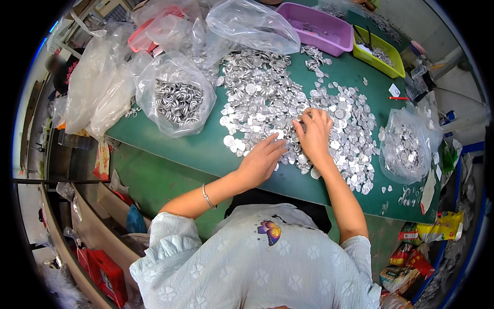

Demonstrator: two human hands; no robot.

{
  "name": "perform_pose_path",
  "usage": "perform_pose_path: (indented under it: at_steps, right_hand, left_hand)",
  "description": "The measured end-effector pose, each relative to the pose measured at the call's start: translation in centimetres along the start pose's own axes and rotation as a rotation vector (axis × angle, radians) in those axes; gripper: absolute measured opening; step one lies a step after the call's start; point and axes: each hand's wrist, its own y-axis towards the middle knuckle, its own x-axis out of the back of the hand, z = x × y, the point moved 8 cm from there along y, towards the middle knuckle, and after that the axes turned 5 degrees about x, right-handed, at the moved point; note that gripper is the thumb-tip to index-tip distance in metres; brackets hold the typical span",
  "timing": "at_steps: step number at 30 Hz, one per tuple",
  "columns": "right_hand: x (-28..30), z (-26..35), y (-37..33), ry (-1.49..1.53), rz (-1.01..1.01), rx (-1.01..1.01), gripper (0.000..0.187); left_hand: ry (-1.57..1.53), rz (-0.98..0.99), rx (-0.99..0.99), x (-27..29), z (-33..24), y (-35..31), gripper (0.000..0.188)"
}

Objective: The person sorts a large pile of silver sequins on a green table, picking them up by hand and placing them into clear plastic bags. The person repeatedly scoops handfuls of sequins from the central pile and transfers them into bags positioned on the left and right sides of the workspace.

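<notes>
A big spread of small silver metal pieces (262,98), many round and flat like charms, covers the middle of the green table. My left hand (261,159) rests at the near edge of this heap, its fingers stretched toward the pieces. On the pieces just to its right lies my right hand (315,135), fingers bent and thumb apart from them. Nothing held shows in either hand, though the fingertips partly hide what they touch. More silver pieces (355,139) spread to the right of my right hand.
An open clear bag of silver rings (180,103) stands at the left. Another bag of pieces (407,147) sits at the right. A purple basin (321,38) and a yellow-green basin (383,57) line the far side. A red pen (399,98) lies near the right edge.
</notes>
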Motion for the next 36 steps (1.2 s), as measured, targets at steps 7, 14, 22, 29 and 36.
perform_pose_path:
  at_steps: [7,14,22,29,36]
  right_hand:
    - [2.4,-6.0,-2.0,0.466,-0.117,-0.411,0.009]
    - [2.2,-5.2,-3.8,1.906,-0.219,-0.999,0.019]
    - [2.7,-2.6,-1.7,0.036,0.14,-0.249,0.039]
    - [1.7,-2.1,-1.7,0.059,0.148,-0.288,0.026]
    - [1.6,-6.8,-4.3,0.932,-0.023,-0.614,0.009]
  left_hand:
    - [-0.2,-0.195,0.257,1.8,2.6,0.9,0.031]
    - [0.02,-0.085,0.275,0.8,2.6,4.2,0.042]
    - [0.024,0.052,0.192,-1.4,3.1,3.8,0.036]
    - [-0.181,0.063,0.042,-1.7,1.0,1.9,0.037]
    - [-0.481,-0.221,0.396,1.5,3.7,2.3,0.024]
